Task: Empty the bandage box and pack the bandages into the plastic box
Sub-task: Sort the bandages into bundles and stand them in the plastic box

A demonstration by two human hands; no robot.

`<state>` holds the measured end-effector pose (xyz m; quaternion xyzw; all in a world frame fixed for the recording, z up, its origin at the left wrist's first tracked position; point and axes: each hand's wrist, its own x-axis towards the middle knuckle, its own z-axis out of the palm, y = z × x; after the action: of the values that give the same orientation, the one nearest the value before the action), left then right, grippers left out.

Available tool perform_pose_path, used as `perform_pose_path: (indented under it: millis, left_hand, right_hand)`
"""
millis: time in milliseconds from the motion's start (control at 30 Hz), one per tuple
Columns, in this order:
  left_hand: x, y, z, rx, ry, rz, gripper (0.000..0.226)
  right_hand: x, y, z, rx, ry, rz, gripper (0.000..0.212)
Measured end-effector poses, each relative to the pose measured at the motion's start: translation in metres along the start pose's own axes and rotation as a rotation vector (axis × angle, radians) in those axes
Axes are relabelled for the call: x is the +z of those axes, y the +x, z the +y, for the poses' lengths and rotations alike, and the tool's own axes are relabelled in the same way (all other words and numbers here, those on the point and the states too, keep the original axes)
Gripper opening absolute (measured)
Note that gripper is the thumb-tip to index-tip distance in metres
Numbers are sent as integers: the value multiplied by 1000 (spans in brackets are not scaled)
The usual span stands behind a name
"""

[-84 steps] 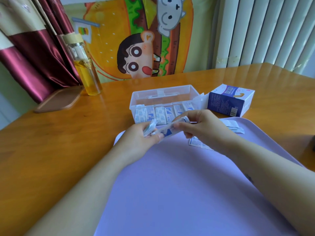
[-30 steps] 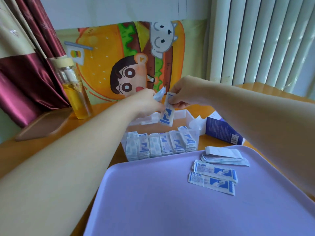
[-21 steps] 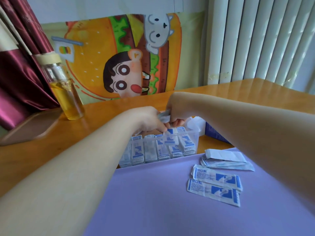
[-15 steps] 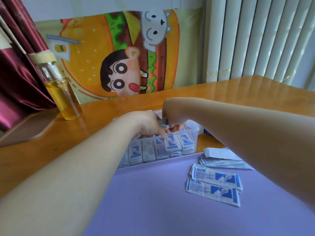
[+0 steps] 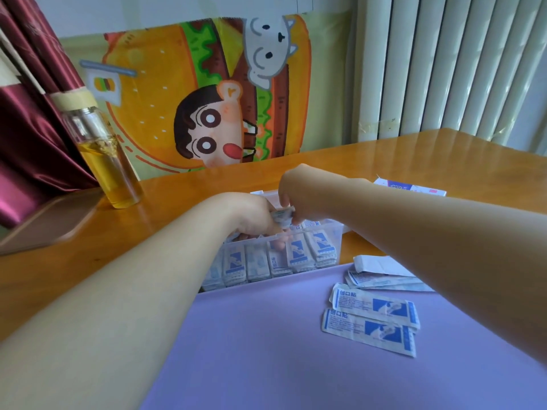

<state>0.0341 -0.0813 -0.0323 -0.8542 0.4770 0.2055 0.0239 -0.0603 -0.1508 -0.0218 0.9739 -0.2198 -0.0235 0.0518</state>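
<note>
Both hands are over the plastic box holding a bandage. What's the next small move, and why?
Probably lower the bandage into the plastic box by the standing row and release the grip. The left hand and right hand hold it just above the rim, and loose bandages lie on the purple tray, unpacked.

Two loose bandage wrappers (image 5: 374, 306) each read "创口贴" in blue.

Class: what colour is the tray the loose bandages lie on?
The tray is plain lilac, head view.
</note>
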Motion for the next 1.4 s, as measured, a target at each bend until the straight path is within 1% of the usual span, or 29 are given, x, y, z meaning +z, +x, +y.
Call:
perform_pose_path:
  millis: [67, 167, 233, 300, 400, 433, 467, 500, 533, 567, 633, 700, 733, 800, 833, 900, 1000, 1167, 1300, 1333, 1400]
  left_hand:
    - [1, 0, 0, 10, -38, -26, 42]
    - [1, 1, 1, -15, -81, -24, 57]
    - [2, -1, 4, -34, -102, -16, 63]
    - [2, -4, 6, -32, -116, -21, 53]
    - [-4, -12, 4, 1, -213, -11, 21]
    - [-7, -14, 2, 17, -256, 23, 16]
    - [-10, -16, -1, 31, -328, 79, 16]
    - [-13, -19, -3, 50, -458, 147, 17]
    - [-14, -24, -3, 68, -664, 192, 18]
    - [-13, -31, -2, 89, -922, 192, 18]
    - [-8, -49, 3, 166, -1395, 84, 20]
    - [3, -67, 7, 219, -1669, -29, 21]
    - [10, -76, 9, 226, -1763, -69, 22]
    - [26, -89, 13, 201, -1905, -121, 25]
    - [35, -95, 12, 173, -1940, -119, 27]
    - [49, -104, 12, 115, -1932, -105, 28]
    - [59, -116, 13, 87, -1877, -123, 31]
    - [62, -131, 13, 155, -1717, -115, 25]
    - [63, -139, 11, 170, -1619, -90, 20]
    - [63, -140, 11, 175, -1591, -71, 21]
    - [64, -141, 11, 189, -1545, -15, 31]
  right_hand:
    - [-7, -9, 6, 7, 107, 65, 30]
    - [-12, -25, 14, 30, 194, 208, 30]
    - [-11, -35, 19, 61, 337, 327, 25]
    - [-8, -46, 24, 69, 422, 415, 20]
    - [-4, -57, 26, 48, 476, 503, 17]
    - [-5, -59, 26, 40, 491, 520, 17]
    - [-7, -62, 26, 38, 514, 524, 17]
    - [-11, -65, 26, 30, 551, 517, 17]
    - [-14, -67, 25, 14, 595, 497, 24]
    - [-16, -70, 23, -12, 640, 469, 40]
    - [-18, -77, 14, -94, 705, 387, 80]
    - [-15, -87, 0, -190, 742, 327, 108]
    - [-12, -92, -7, -228, 733, 312, 119]
    - [-4, -103, -18, -282, 634, 301, 136]
    - [1, -108, -24, -297, 563, 304, 141]
    - [8, -115, -34, -303, 467, 291, 144]
    - [15, -119, -42, -301, 467, 267, 141]
    - [18, -121, -41, -317, 503, 266, 130]
    - [17, -121, -40, -340, 515, 325, 123]
    - [17, -121, -40, -347, 509, 343, 123]
    - [16, -121, -41, -355, 505, 358, 124]
